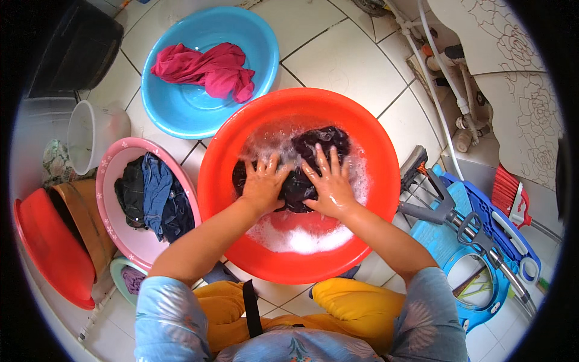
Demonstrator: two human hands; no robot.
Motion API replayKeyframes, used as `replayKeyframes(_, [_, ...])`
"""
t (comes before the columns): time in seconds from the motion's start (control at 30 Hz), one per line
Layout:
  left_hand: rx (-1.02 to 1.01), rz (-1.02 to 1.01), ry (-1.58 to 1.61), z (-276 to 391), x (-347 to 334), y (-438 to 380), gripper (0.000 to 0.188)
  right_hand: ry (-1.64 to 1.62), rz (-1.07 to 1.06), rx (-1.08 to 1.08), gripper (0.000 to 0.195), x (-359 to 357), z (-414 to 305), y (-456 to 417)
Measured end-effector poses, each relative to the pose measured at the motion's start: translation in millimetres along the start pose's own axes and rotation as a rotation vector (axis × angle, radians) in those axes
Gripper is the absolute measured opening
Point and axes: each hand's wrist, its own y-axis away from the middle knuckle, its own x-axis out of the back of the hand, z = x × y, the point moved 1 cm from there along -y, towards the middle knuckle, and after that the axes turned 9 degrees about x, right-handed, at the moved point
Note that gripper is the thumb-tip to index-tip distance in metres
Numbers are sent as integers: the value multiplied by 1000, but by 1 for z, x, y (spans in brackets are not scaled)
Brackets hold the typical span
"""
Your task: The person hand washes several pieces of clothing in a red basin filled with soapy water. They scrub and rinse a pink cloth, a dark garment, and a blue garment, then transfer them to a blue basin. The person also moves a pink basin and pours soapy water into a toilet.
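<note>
A large red plastic basin [298, 271] stands on the tiled floor before me, holding soapy water with white suds [301, 242]. Dark wet cloth [323, 138] lies bunched in the water. My left hand [264, 183] rests on the cloth's left part, fingers spread and palm down. My right hand [332, 188] presses on its right part, fingers also spread, the skin wet. Neither hand has its fingers closed around the fabric. The cloth under the palms is hidden.
A blue basin [156, 106] with pink cloth [206, 68] stands behind left. Left is a pink basin [102, 181] of dark and denim clothes [156, 194]. Mops [466, 226], a red-bristled broom [506, 190] and a blue plastic stool [491, 307] crowd the right, below white pipes [434, 86].
</note>
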Motion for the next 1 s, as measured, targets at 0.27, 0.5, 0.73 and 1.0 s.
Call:
replayKeyframes(0.27, [23, -158, 329, -12, -43, -58, 50, 35, -127, -46, 74, -46, 43, -38])
replayKeyframes(0.5, [106, -268, 475, -7, -25, -79, 68, -108, -149, -229, 34, -4, 35, -78])
replayKeyframes(0.73, [278, 227, 1495, -36, -26, -13, 72, 51, 392, 40, 42, 31, 6, -25])
replayKeyframes(1.0, [657, -533, 2540, 37, -9, 75, 84, -471, 457, 321, 29, 97, -42, 57])
